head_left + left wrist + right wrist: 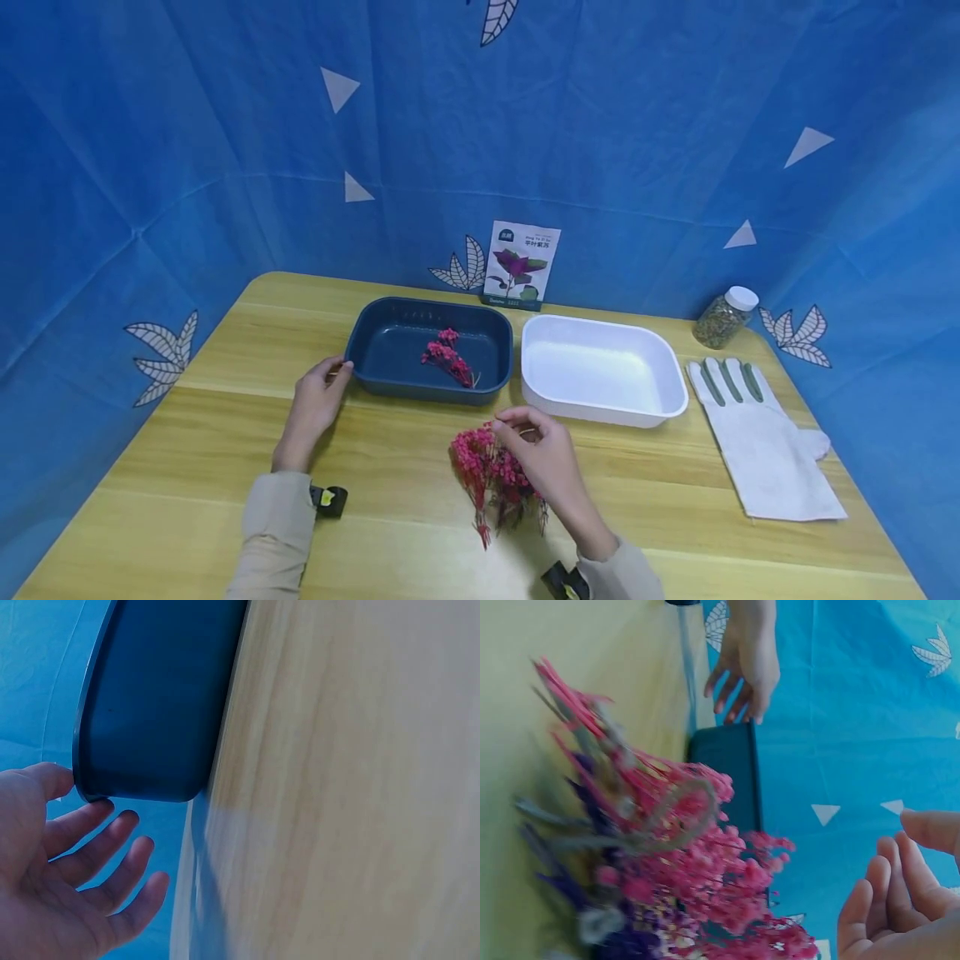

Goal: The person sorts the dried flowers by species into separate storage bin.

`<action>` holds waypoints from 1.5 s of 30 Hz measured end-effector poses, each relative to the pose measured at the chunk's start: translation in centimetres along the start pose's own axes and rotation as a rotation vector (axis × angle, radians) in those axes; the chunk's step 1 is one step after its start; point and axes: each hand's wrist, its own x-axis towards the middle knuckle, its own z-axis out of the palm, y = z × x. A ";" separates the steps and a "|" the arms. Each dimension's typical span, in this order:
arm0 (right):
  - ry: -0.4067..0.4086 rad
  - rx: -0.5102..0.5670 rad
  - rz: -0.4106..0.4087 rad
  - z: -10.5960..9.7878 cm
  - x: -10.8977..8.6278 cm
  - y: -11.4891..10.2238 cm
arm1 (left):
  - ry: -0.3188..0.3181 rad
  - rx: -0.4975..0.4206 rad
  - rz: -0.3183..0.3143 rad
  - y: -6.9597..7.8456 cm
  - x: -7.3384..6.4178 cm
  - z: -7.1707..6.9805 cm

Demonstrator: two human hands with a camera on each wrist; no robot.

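Note:
A dark blue tray [420, 392] has its left end pinched at the rim between thumb and forefinger of my left hand [313, 406]. In the left wrist view, the other fingers of the left hand [82, 877] spread below the tray's corner. One small pink flower sprig [450, 362] lies inside that tray. My right hand [551, 462] hovers at a bunch of dried pink flowers [472, 458] on the table. The right wrist view shows the right hand [900, 900] apart from the flowers [712, 870], fingers loosely bent, nothing visible between them.
A white tray [600, 408] stands right of the blue one. Behind them a seed packet [521, 265] leans against the blue cloth [637, 167]. A jar with a white lid [723, 318] and a pair of white-and-green gloves [772, 458] occupy the right side of the table.

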 end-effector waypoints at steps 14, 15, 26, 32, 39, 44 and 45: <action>0.093 0.088 0.020 0.5 -3.9 1.9 | -0.007 -0.007 0.002 0.0 0.0 0.0; 0.087 0.094 0.018 0.5 -4.1 2.0 | -0.007 -0.008 0.000 0.0 0.0 0.0; 0.074 0.052 0.026 0.9 -5.6 3.0 | -0.009 -0.001 -0.002 0.0 -0.1 0.0; 0.068 0.046 0.058 1.0 -5.8 3.3 | -0.007 -0.009 0.000 -0.1 -0.1 0.1; 0.058 0.049 0.097 1.1 -6.1 3.8 | -0.006 -0.009 -0.001 -0.1 0.0 0.1; 0.051 0.052 0.116 1.1 -6.3 4.1 | -0.006 -0.009 -0.011 0.1 0.0 0.1; 0.053 0.049 0.108 1.2 -6.3 4.3 | -0.006 -0.008 -0.014 0.2 0.0 0.1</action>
